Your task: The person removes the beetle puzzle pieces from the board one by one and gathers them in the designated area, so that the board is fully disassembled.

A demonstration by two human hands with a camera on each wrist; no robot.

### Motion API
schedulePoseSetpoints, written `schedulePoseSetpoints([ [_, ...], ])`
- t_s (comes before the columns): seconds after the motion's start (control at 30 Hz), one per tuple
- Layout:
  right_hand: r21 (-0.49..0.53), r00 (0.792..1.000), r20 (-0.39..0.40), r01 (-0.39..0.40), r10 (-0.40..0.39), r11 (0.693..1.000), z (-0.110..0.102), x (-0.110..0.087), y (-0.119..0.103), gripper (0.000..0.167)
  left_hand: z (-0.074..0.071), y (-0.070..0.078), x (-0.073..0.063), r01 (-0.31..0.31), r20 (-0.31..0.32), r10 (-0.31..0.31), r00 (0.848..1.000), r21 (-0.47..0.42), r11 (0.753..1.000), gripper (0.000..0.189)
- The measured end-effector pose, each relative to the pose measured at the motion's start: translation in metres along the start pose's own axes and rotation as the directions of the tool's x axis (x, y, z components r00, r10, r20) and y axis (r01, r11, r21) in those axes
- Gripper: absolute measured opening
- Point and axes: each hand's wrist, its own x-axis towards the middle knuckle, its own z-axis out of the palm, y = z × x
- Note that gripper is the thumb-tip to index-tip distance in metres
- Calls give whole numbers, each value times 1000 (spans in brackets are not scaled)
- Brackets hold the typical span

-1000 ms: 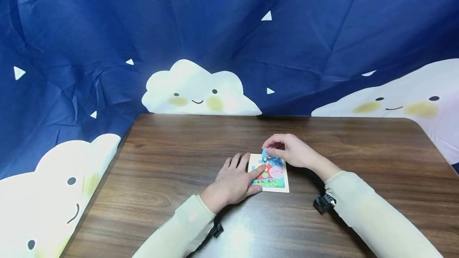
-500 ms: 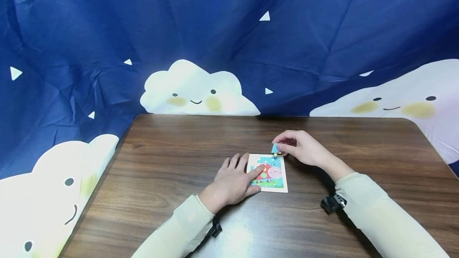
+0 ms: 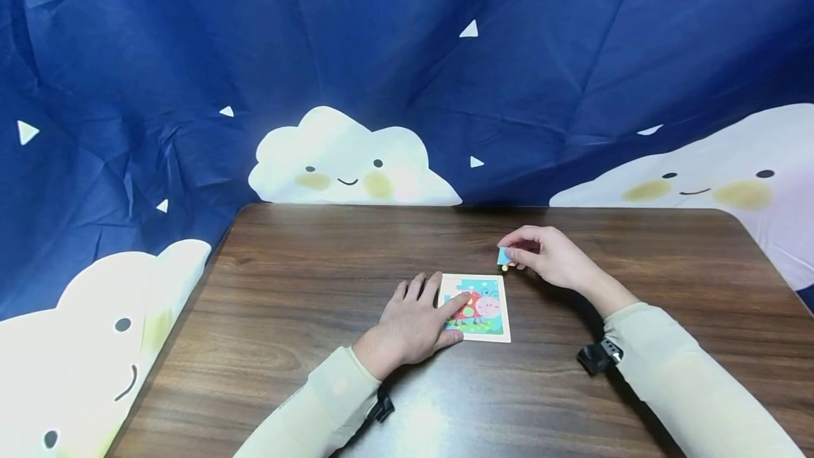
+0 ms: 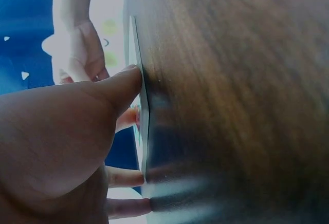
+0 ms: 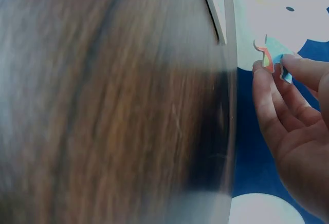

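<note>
A small framed jigsaw puzzle (image 3: 486, 327) with a red ladybug and pink face lies flat on the table. My left hand (image 3: 410, 327) rests along its left side, index finger and thumb stretched onto it, the other fingers reaching the tabletop. A pale patch shows at the puzzle's upper left, partly covered by that hand. Beyond the puzzle's far right corner, my right hand (image 3: 550, 256) pinches a light-blue puzzle piece (image 3: 504, 257) between thumb and fingers, above the table. In the right wrist view the puzzle piece (image 5: 268, 54) also shows some orange and yellow.
The dark wooden table (image 3: 305, 267) stretches out on all sides of the puzzle. Behind it hangs a blue cloth (image 3: 394, 48) printed with white smiling clouds. Dark wrist cameras sit under both sleeves.
My right hand has lifted the puzzle piece off the puzzle's upper part and carried it right and away, past the far corner. My left hand has stayed in place.
</note>
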Motion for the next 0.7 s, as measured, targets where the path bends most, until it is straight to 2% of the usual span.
schedulePoseSetpoints([
  [0.13,-6,1000,-19,0,0,1000,-3,2,6,20,1,0,1,0,-4,0,1000,9,1000,65],
  [0.37,-50,997,-43,-71,69,996,-7,6,15,19,1,-1,1,-2,-18,2,1000,25,1000,65],
  [0.5,-78,996,-37,-83,80,994,-6,10,16,18,1,-2,1,-3,-22,3,1000,28,1000,66],
  [0.7,-163,996,-66,-62,52,985,-4,16,21,17,0,-2,1,-4,-15,4,1000,30,1000,65],
])
